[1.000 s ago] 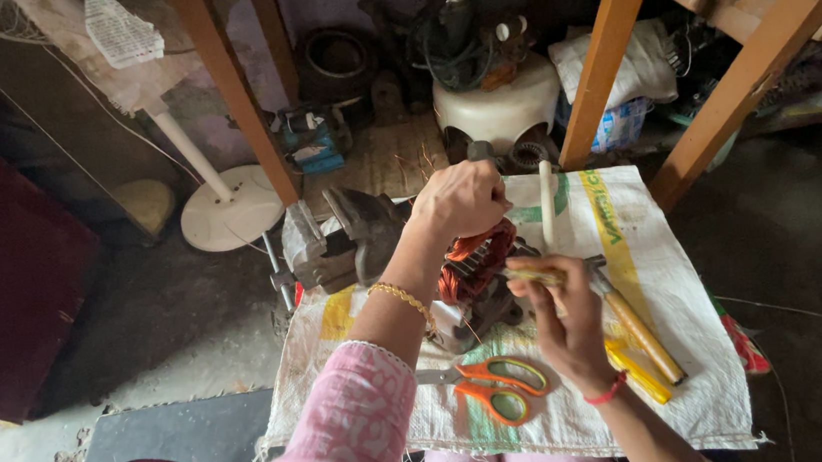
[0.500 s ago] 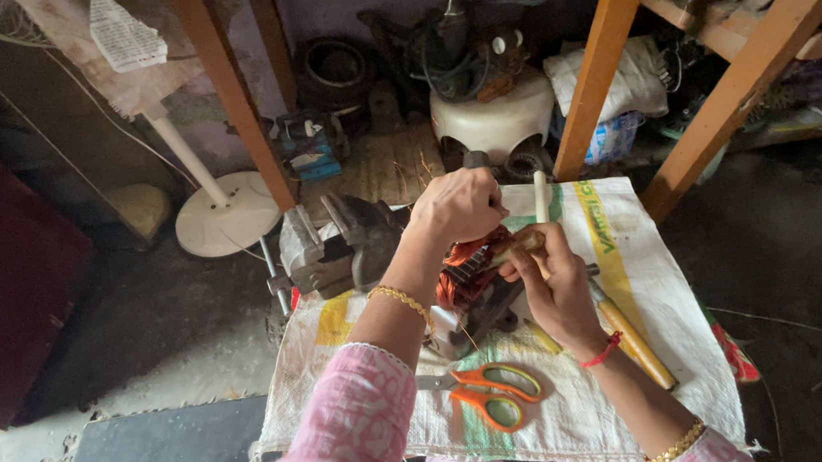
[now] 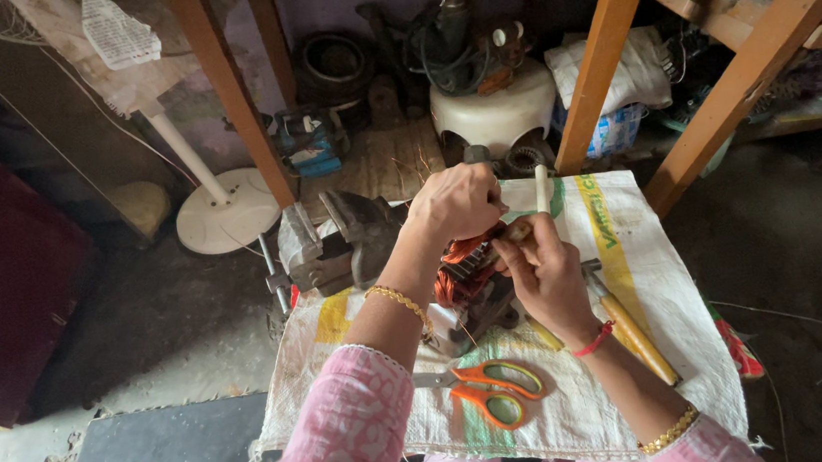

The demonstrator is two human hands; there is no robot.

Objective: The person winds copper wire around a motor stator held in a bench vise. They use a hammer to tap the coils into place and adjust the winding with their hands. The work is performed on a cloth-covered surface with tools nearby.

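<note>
Copper-wound motor (image 3: 463, 274): left hand (image 3: 456, 203) fisted on top; right hand (image 3: 545, 268) grips white stick (image 3: 542, 188).

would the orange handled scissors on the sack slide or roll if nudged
The orange-handled metal scissors lie flat on the woven white sack cloth, so they probably won't roll. The coarse weave likely resists sliding. They look rigid and fairly light.

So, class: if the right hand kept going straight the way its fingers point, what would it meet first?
Probably the copper-wound motor part right at its fingertips, with the left hand just above; depth is unclear. The right hand holds a white stick.
</note>
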